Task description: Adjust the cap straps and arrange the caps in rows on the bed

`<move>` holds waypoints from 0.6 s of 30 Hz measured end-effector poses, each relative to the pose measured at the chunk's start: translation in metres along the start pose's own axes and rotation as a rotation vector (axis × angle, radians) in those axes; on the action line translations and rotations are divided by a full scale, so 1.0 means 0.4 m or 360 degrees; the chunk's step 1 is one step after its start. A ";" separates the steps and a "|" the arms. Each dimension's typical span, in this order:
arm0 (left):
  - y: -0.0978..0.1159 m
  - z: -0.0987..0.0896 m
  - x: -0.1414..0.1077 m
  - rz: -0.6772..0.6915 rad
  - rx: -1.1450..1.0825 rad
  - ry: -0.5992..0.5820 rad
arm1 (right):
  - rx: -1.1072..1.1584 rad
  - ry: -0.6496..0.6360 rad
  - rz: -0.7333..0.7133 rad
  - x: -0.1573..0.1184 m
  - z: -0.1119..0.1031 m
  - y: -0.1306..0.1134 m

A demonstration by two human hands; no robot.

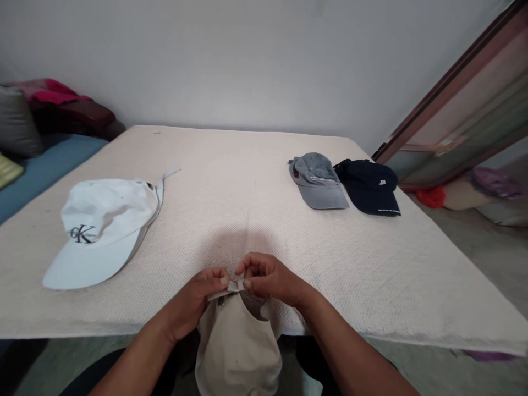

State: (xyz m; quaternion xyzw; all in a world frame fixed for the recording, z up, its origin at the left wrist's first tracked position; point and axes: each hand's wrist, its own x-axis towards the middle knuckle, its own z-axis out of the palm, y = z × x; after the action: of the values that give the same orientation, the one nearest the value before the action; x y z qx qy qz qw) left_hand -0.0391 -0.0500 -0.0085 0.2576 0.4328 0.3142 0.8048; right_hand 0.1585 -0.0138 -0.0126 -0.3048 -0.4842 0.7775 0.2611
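Note:
A beige cap (239, 346) hangs at the table's front edge, its back opening and strap facing away from me. My left hand (202, 294) pinches the strap (236, 286) from the left side, close to a small metal buckle (221, 301). From the right, my right hand (264, 278) grips the same strap between thumb and fingers. The two sets of fingertips are a short gap apart. Part of the cap's lower end runs out of view at the bottom.
On the left of the table (231, 187) lies a white cap (111, 220) with black letters and a loose strap. A grey cap (317, 179) and a navy cap (369, 184) sit side by side at the right. A wall (247, 66) stands behind.

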 end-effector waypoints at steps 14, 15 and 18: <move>-0.008 0.006 0.006 -0.0013 0.0024 0.0045 | -0.0037 -0.0059 0.0019 0.000 -0.001 0.008; -0.008 0.006 0.005 -0.0007 0.0044 0.0067 | -0.0084 -0.0056 0.0016 0.001 -0.001 0.008; -0.008 0.010 0.005 0.0003 0.0090 0.0127 | -0.0349 0.0002 -0.0024 0.003 0.000 0.009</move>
State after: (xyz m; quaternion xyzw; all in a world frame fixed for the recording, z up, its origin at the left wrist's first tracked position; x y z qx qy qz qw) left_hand -0.0340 -0.0514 -0.0099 0.2680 0.4729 0.3126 0.7790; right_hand 0.1571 -0.0145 -0.0162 -0.3285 -0.5685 0.7176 0.2323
